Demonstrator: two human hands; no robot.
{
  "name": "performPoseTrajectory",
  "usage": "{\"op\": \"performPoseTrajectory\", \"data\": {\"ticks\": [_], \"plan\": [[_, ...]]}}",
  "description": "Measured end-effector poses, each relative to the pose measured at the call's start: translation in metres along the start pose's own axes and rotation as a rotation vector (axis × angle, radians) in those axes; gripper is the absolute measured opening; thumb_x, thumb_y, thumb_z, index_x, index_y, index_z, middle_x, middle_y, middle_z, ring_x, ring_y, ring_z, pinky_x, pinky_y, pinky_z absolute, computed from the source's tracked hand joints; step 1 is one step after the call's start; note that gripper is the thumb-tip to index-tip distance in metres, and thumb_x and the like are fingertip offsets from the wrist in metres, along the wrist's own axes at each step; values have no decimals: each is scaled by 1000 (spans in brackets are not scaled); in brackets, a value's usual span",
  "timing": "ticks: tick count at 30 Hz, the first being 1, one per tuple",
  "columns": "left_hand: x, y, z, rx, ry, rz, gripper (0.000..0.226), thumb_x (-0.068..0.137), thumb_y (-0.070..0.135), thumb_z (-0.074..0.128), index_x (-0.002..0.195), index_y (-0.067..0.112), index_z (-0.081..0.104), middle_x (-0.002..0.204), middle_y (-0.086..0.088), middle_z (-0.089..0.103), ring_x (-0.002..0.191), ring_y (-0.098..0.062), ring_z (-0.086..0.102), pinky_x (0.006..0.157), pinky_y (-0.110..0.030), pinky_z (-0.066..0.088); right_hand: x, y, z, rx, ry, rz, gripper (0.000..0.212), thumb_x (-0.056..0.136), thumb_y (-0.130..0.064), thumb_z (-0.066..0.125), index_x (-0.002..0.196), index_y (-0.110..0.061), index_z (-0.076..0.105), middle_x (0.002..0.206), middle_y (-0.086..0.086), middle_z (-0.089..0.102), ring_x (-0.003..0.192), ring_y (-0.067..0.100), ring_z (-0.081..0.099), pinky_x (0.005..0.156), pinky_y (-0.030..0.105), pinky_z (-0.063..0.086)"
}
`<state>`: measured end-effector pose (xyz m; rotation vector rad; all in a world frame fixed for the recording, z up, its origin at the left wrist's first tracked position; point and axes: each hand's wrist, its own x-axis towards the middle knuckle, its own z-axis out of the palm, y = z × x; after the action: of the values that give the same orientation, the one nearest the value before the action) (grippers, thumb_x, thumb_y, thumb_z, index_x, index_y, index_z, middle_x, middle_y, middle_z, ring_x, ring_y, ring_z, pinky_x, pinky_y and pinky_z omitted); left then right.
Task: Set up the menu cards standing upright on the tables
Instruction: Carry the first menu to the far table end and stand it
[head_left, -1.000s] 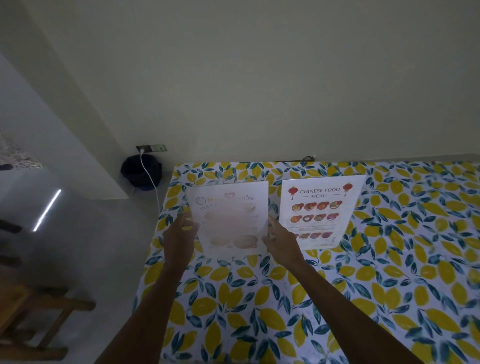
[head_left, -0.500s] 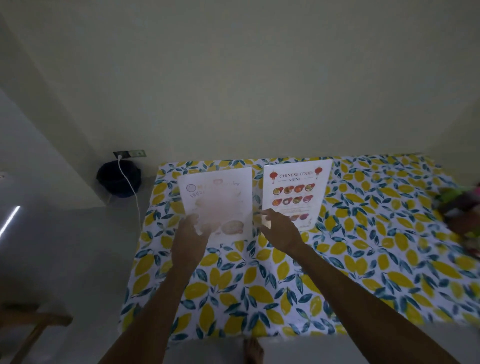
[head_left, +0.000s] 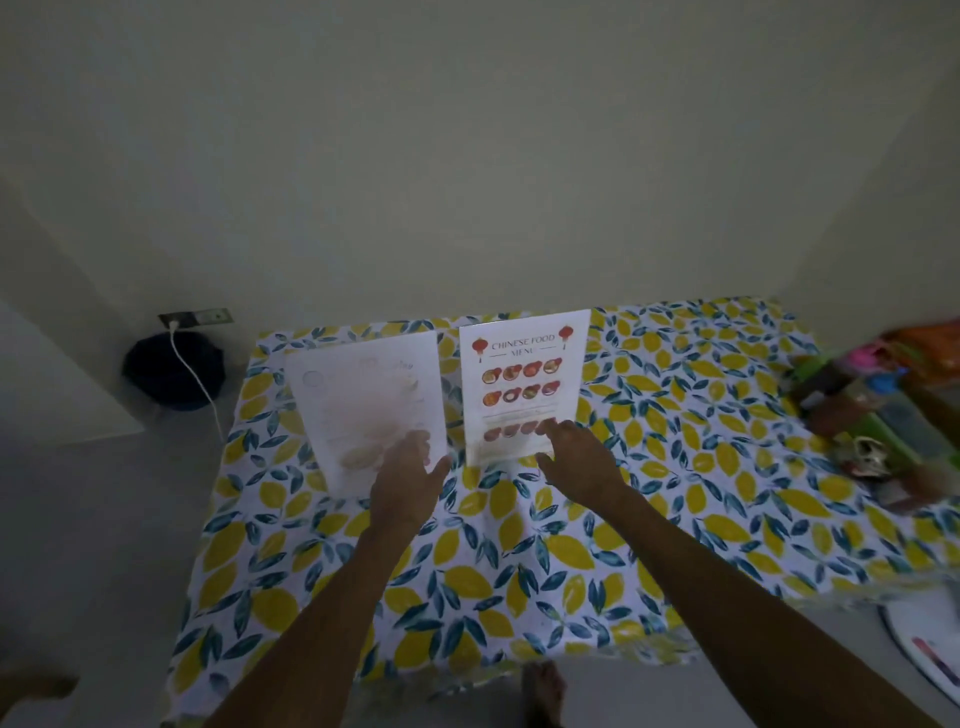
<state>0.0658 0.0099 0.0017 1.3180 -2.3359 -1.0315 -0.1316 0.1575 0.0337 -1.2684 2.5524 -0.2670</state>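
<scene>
— Dim room, pale wall, and that table (head_left: 727, 519) under its lemon-print cloth. How far along is it?

— Two menu cards stand side by side near the far edge, toward the far left corner: the pale menu card (head_left: 358, 410) on the left, the Chinese food menu card (head_left: 524, 384) just beside it. Both look upright, leaning back slightly.

— And the hands?

— The left hand (head_left: 405, 480) is open, fingers spread at the pale card's lower right corner; the right hand (head_left: 576, 460) is open too, fingertips at the other card's lower edge. Neither grasps anything.

— So this table is done?

— Seemingly. I see no other tables, only clutter (head_left: 872, 415) at the right edge.
</scene>
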Motion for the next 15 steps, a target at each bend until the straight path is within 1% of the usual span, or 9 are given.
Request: {"op": "performPoseTrajectory", "data": {"ticks": [4,7,9,10,11,12,13,14,15], "plan": [[21,24,27,38,-13,3,48,93,50,61,129,20,53,121,-3,65,112,-28,63,89,-46,55,22,38,-4,23,-9,15,42,94,-34,53,133,-20,48,124,11,58,118,33,53,89,44,51],[37,38,52,40,-7,-68,54,92,50,63,131,14,53,123,-10,64,111,-32,63,88,-47,55,47,69,-4,68,-42,24,42,93,-34,54,132,-19,49,121,11,59,114,33,55,88,43,51],[47,36,71,12,-31,-111,60,89,58,59,129,13,53,118,-12,65,107,-33,65,87,-47,55,64,90,-1,132,-53,30,40,92,-35,55,129,-20,51,121,11,60,113,32,56,88,44,51],[52,32,82,21,-36,-119,66,86,65,54,128,14,53,117,-11,65,106,-32,65,86,-46,56,71,100,1,165,-60,36,40,91,-34,55,128,-19,52,121,10,60,114,32,57,89,44,51],[55,31,90,44,-35,-138,68,84,66,51,127,14,54,116,-10,65,106,-32,65,86,-44,55,78,109,4,192,-69,41,40,91,-34,55,127,-17,52,121,11,61,113,33,57,88,44,52],[58,34,94,53,-27,-160,63,86,62,54,126,13,54,115,-11,65,106,-31,65,85,-41,54,85,117,6,216,-75,43,40,90,-34,55,126,-15,52,120,11,62,112,34,59,87,45,53],[61,38,98,52,-9,-194,55,89,51,61,124,10,54,114,-13,64,106,-32,64,83,-37,51,92,123,9,238,-83,49,40,90,-33,55,124,-13,52,119,12,62,111,34,59,85,45,53],[63,43,101,39,17,-215,48,91,40,66,123,6,54,114,-15,63,106,-34,63,82,-36,49,98,130,13,264,-91,61,39,89,-32,57,121,-11,52,117,13,63,109,35,60,84,44,53],[64,50,103,23,46,-231,47,91,33,69,125,4,53,116,-17,63,107,-34,63,83,-36,49,104,135,16,295,-98,73,38,89,-32,58,119,-8,52,115,14,63,107,35,60,83,44,53]]}}
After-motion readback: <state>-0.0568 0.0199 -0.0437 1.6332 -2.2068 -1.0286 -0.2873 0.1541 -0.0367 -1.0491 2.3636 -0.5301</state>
